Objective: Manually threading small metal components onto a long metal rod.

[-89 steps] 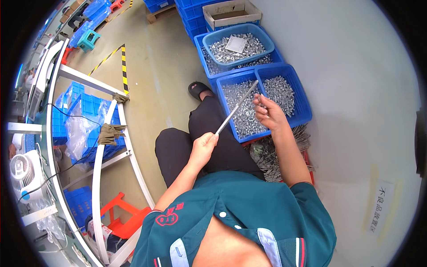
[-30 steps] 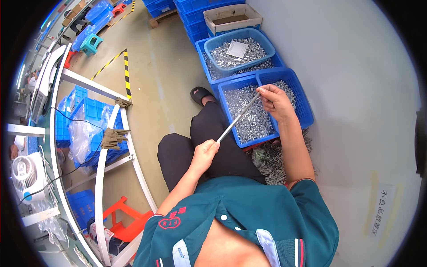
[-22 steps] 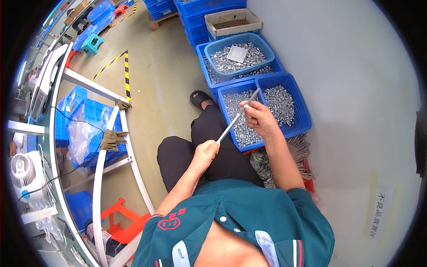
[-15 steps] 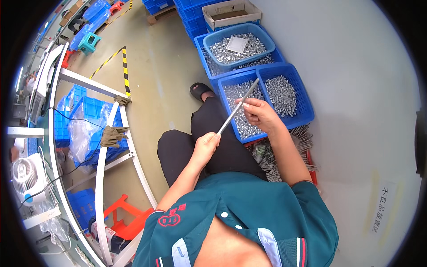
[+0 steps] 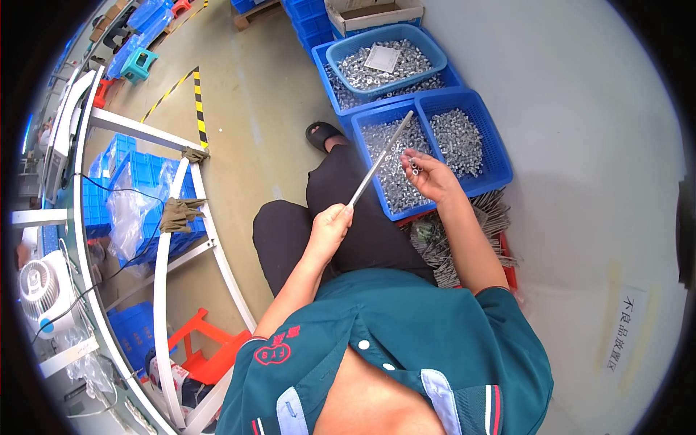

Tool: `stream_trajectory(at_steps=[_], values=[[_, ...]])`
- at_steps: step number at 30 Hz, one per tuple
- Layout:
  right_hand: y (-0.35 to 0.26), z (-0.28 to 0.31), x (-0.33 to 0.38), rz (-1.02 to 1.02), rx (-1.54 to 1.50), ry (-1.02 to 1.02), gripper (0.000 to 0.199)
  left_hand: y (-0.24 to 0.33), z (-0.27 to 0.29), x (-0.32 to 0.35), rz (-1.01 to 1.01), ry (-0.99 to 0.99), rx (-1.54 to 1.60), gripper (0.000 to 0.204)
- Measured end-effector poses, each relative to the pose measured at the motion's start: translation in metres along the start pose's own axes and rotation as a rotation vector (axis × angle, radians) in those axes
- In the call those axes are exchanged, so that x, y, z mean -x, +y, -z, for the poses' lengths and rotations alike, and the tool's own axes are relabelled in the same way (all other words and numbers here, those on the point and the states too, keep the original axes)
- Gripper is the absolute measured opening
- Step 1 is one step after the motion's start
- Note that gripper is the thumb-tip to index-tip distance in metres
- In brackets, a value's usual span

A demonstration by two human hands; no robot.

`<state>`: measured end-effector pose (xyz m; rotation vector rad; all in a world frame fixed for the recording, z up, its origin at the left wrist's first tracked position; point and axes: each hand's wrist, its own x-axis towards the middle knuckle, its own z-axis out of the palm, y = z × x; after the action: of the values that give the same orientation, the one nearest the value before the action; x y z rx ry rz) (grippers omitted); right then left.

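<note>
Nuts (image 5: 415, 168), small and silvery, sit cupped in the seated person's right hand (image 5: 429, 176), whose fingers (image 5: 414, 155) are curled loosely around them, thumb spread off to the side. Just to the left of those fingers runs a long thin metal rod (image 5: 380, 159), slanting up from the left hand (image 5: 330, 223), whose fingers are pressed together in a fist around its lower end. The rod's free tip hangs above the two-compartment blue crate (image 5: 500, 156) of loose nuts, directly beyond the right hand.

As I judge it, the likeliest slip is a nut rolling out of that loosely cupped palm; most would drop back into the crate below, but one going toward the wrist side could land among the pile of rods (image 5: 442, 243) on the floor (image 5: 246, 130) under the forearm and be hard to find. The rod is held only at one end, so its far tip could wobble and miss a nut's hole.

Room is tight to the right, where the grey wall (image 5: 580, 145) rises close behind the crate. A round blue basin (image 5: 433, 45) of more parts lies farther out past the rod tip. To the left of the fisted hand, beyond the knee, bare floor gives free space before the white shelving frame (image 5: 174, 239).
</note>
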<state>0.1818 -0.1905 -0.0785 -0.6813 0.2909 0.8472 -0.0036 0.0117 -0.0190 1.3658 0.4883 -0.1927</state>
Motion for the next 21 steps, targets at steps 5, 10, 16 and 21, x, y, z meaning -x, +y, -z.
stream_trajectory(at_steps=[5, 10, 16, 21], values=[[-0.014, -0.006, 0.006, 0.015, -0.018, -0.042, 0.017, 0.004, 0.000, 0.001, 0.019, -0.001, -0.020, 0.035], [-0.024, -0.019, 0.012, 0.025, -0.187, -0.074, 0.014, -0.001, 0.000, 0.000, -0.079, 0.015, -0.169, 0.034], [-0.040, -0.031, 0.006, 0.075, -0.308, -0.162, 0.013, -0.007, -0.003, 0.000, -0.141, 0.041, -0.260, 0.032], [-0.045, -0.050, 0.008, 0.136, -0.204, -0.142, 0.013, -0.005, -0.004, 0.001, -0.147, 0.064, -0.283, 0.031]])
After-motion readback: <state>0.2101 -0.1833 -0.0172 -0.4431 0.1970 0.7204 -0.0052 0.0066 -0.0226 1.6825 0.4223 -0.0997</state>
